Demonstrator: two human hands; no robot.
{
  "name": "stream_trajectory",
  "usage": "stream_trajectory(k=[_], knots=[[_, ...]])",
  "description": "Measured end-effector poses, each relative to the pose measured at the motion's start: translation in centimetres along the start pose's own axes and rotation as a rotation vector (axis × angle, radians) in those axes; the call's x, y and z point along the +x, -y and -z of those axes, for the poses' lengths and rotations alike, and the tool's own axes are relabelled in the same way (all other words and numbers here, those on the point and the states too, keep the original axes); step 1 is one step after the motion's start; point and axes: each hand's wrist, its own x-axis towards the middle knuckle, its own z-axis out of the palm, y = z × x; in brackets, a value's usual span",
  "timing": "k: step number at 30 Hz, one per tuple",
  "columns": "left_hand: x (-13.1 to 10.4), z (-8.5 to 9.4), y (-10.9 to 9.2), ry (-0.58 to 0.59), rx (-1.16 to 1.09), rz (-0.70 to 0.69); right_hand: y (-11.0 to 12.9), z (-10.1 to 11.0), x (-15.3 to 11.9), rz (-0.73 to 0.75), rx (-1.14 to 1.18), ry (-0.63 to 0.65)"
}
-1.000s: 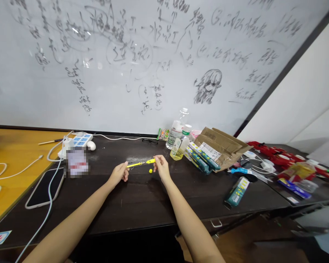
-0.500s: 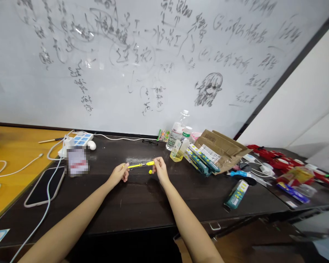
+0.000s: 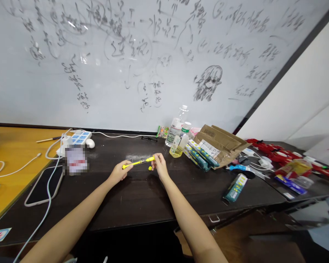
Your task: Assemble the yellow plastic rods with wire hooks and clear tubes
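A slim yellow pen-like tool (image 3: 138,163) is held between my hands above the dark desk, tilted slightly up toward the right. A thin dark section shows between its long yellow part and the yellow end piece. My left hand (image 3: 120,171) pinches the left part, whose tip pokes past the thumb. At the other end, my right hand (image 3: 160,167) has its fingers closed on the yellow end piece. A small round yellow piece (image 3: 150,168) appears just below the tool, near the right fingers. Whether the end piece is separate from the long part, I cannot tell.
Bottles (image 3: 178,145), teal boxes (image 3: 204,159) and a cardboard package (image 3: 216,146) stand at the right back. Another teal box (image 3: 235,188) lies nearer. At left are a phone (image 3: 44,188), a power strip (image 3: 81,138) and white cables. Behind rises a whiteboard (image 3: 104,91).
My left grip has shifted, so the tool's left yellow tip now sticks out past the thumb. The dark section between the yellow parts shows differently. The view has tilted slightly down.
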Motion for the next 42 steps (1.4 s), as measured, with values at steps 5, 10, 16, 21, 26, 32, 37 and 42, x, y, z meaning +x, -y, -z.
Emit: stream_trajectory(k=[5, 10, 16, 21, 26, 32, 37, 42], knots=[[0.0, 0.0, 0.0, 0.012, -0.001, -0.005, 0.4, 0.0, -0.1, -0.017, 0.007, -0.018], [-0.1, 0.0, -0.2, -0.006, 0.012, -0.007, 0.4, 0.0, -0.2, -0.022, 0.004, -0.024], [-0.2, -0.1, -0.5, -0.015, -0.039, 0.006, -0.1, -0.1, -0.2, 0.013, 0.020, 0.036], [0.0, -0.2, -0.2, -0.003, -0.107, 0.002, -0.2, -0.3, -0.4, -0.036, 0.083, 0.070], [0.0, -0.3, -0.2, 0.028, -0.186, 0.008, 0.2, -0.2, -0.3, -0.105, 0.167, 0.051], [0.2, 0.1, -0.7, -0.010, -0.237, -0.027, 0.2, 1.1, 0.4, 0.042, -0.203, -0.090], [0.4, 0.2, -0.5, -0.030, -0.240, -0.047, -0.4, 1.6, -0.9, 0.177, -0.995, 0.126], [0.3, 0.1, -0.8, -0.006, -0.212, -0.029, -0.7, 1.5, -0.7, 0.156, -0.964, 0.112]])
